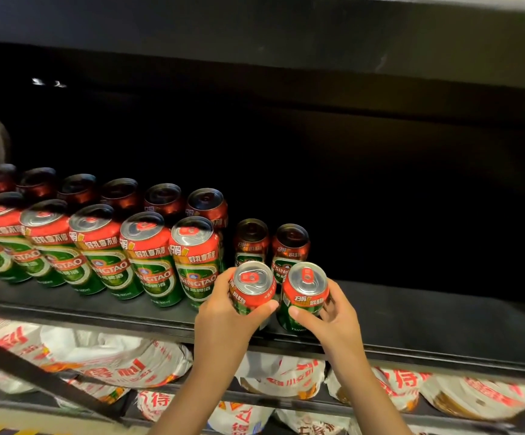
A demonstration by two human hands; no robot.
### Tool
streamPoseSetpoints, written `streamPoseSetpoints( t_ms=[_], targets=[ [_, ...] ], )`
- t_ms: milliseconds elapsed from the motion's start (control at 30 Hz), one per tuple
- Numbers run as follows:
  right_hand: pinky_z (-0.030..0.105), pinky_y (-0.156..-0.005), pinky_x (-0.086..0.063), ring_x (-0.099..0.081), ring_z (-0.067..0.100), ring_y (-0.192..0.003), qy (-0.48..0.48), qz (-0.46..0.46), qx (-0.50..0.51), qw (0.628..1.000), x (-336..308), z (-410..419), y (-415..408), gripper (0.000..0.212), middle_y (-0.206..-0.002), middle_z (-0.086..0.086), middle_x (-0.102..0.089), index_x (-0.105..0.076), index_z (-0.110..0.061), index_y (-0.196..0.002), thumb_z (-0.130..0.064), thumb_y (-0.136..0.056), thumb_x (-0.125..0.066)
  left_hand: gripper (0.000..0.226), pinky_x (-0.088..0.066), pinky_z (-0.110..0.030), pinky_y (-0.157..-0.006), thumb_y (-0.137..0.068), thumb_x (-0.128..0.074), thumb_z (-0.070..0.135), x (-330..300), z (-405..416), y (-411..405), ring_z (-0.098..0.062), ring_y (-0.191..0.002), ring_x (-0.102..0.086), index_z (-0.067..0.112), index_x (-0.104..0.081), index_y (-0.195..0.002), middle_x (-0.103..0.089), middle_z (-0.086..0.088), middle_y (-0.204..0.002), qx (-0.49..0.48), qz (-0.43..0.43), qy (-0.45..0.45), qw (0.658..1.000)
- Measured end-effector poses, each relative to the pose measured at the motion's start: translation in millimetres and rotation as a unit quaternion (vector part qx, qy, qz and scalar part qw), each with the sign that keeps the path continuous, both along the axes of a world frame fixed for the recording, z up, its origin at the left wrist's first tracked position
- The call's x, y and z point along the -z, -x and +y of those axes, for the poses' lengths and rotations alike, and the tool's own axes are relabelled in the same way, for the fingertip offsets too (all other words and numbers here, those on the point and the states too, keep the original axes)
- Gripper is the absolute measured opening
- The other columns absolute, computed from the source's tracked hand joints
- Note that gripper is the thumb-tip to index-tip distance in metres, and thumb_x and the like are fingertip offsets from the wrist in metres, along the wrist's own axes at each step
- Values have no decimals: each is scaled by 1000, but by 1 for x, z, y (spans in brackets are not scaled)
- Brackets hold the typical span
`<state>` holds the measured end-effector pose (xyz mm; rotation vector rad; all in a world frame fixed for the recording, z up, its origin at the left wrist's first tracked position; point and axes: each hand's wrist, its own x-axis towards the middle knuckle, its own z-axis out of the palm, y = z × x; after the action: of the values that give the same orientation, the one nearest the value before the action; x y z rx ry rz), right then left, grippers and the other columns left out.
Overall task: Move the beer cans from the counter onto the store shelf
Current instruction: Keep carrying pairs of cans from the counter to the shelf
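Shelving is well advanced: left hand (223, 312) and right hand (333, 312) each clamp one red-green aluminium beer can (252, 287) at the black store shelf (443, 318) edge, six o'clock of the two cans behind; space remains toward three o'clock.

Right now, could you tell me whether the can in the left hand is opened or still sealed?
Sealed: the beer can gripped by the left hand shows its red pull tab lying flat on an unbroken lid.

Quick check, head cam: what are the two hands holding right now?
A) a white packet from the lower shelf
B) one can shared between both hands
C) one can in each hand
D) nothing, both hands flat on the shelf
C: the left hand grips one beer can and the right hand grips another can, at the front of the shelf.
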<state>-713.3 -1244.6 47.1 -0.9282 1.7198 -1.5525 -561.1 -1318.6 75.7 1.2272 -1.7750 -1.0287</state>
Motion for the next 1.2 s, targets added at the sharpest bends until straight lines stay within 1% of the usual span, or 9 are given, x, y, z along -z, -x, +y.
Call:
streamPoseSetpoints(
  t_ms=[100,233,367,467,533,667,833,967,1200],
  targets=[
    [14,-89,-48,-56,2,-115,7,3,5,1000,5,1,-3,73,-125,-12,-59,-48,-32,-128,-31,-63,-82,76,-50,-23,-85,-64,-81,38,8,-1,4,-5,-103,-57,23,-47,-130,-60,14,-111,-2,-3,21,1000],
    [12,-91,-47,-52,-1,-119,17,19,3,1000,8,1,-3,85,-130,-15,-54,-42,-36,-133,-46,-57,-80,87,-48,-21,-89,-61,-71,53,13,-1,9,-4,-110,-56,21,-41,-136,-57,11,-122,9,28,12,1000],
    [8,-85,-46,-48,-6,-118,9,69,-13,998,12,1,-1,94,-131,-16,-44,-36,-40,-132,-45,-53,-85,86,-42,-15,-98,-70,-78,33,27,1,6,2,-122,-45,25,-31,-142,-47,14,-133,52,43,-15,998],
    [4,-84,-44,-45,-7,-118,-11,120,-3,993,16,-2,-1,91,-126,-21,-36,-30,-49,-125,-40,-56,-89,81,-43,-26,-103,-75,-75,27,43,2,3,1,-124,-44,27,-29,-143,-48,12,-135,64,25,-24,997],
    [3,-82,-44,-47,-3,-118,-19,124,7,992,20,-2,-2,87,-126,-18,-40,-31,-49,-123,-31,-60,-88,75,-44,-31,-102,-78,-73,25,48,2,1,1,-122,-46,26,-33,-141,-51,13,-133,63,22,-20,998],
    [10,-87,-48,-51,0,-117,-25,117,12,993,24,2,-2,84,-129,-14,-50,-37,-36,-132,-27,-65,-86,72,-45,-34,-100,-76,-75,29,51,2,-2,-1,-119,-50,26,-38,-138,-53,13,-130,48,42,-31,997],
    [2,-84,-42,-48,-13,-114,-27,103,0,994,23,8,-1,80,-125,-25,-50,-34,-36,-135,-18,-72,-81,72,-48,-31,-96,-71,-79,32,58,3,2,-5,-116,-53,28,-41,-133,-56,11,-126,0,59,-32,998],
    [-2,-80,-39,-45,-20,-110,-44,109,-11,993,22,6,-2,74,-121,-24,-50,-34,-35,-132,-19,-75,-79,78,-48,-31,-95,-68,-81,33,59,5,6,-7,-117,-52,28,-40,-135,-55,7,-127,-29,49,-14,998],
    [4,-78,-45,-48,-3,-112,-35,114,27,993,21,-1,-3,78,-123,-11,-43,-40,-31,-126,-30,-63,-86,78,-48,-40,-93,-72,-73,47,64,4,12,-17,-123,-44,17,-41,-136,-49,1,-129,-45,-26,51,997]
  ],
)
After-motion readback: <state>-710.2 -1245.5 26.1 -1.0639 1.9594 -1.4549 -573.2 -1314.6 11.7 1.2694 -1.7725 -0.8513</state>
